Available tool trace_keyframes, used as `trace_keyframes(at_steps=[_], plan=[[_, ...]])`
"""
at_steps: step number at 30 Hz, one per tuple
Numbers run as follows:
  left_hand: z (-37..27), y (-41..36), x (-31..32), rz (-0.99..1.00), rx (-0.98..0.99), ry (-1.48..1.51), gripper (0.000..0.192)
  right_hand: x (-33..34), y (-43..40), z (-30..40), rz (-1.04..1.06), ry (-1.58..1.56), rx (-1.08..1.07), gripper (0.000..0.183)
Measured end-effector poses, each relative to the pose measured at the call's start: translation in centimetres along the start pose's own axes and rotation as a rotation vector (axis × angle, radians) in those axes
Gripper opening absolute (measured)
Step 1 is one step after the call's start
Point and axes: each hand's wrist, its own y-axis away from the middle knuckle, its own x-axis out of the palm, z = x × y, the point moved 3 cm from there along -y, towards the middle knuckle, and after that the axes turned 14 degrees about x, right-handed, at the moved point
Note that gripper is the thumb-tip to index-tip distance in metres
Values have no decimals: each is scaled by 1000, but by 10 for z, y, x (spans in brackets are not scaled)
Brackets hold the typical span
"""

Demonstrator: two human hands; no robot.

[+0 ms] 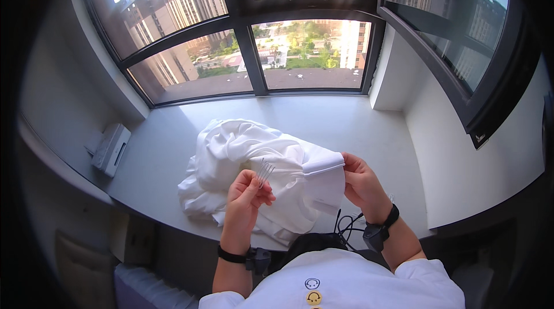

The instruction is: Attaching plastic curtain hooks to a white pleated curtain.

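White fabric, perhaps a curtain [259, 148], lies bunched on the grey windowsill ledge [173, 135] before me. Between the thumb and fingers of my left hand [250, 190] is a metal curtain hook [265, 172] with several prongs, held upright above the cloth. My right hand [362, 179] pinches the end of the fabric's flat, stiffer top band [322, 162], keeping it raised and stretched to the right. Some fingertips of my right hand are hidden behind the band. Each wrist wears a black strap with a small device.
A white box-shaped device [111, 149] stands at the ledge's left end. Black cables [346, 227] and more metal hooks [360, 218] lie near the front edge by my right wrist. An open window sash [454, 49] juts inward at the upper right.
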Motion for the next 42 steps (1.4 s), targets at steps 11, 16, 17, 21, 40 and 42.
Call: trace_keyframes(at_steps=[11, 16, 17, 21, 40, 42], plan=[[7, -3, 27, 133, -52, -85, 5, -24, 21, 5, -5, -5, -68, 22], [11, -3, 33, 190, -105, -139, 7, -20, 21, 5, -55, -33, -36, 20], [12, -4, 36, 191, -101, -170, 7, -22, 20, 5, -57, -39, -34, 20], [14, -6, 39, 180, -75, -233, 7, -24, 17, 4, -45, -76, -12, 18], [13, -9, 46, 182, 122, -389, 5, -20, 12, 1, -53, -120, 15, 16], [13, -9, 45, 185, 115, -399, 4, -21, 12, 0, -53, -118, 12, 16]])
